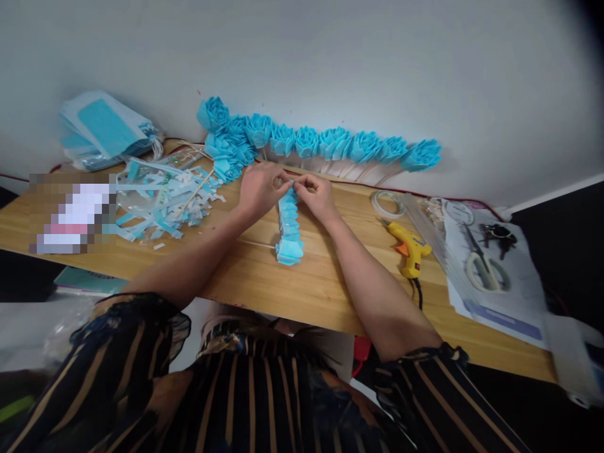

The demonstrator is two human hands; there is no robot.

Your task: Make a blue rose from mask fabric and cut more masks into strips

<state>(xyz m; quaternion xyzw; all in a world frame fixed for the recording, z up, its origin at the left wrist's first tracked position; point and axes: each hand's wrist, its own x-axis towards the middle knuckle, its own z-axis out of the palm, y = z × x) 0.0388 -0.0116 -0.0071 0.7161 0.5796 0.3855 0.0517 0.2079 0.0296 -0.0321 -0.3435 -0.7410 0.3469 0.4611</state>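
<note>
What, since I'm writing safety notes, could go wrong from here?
The pleated blue strip might loosen if the left hand or right hand relaxes its pinch at the far end. The yellow glue gun lies near the right forearm, which could bump it; whether it's hot can't be seen. Loose scraps near the left forearm could scatter.

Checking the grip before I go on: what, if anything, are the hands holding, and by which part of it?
The left hand and the right hand pinch the pleated blue strip by its far end, fingertips close together.
</note>
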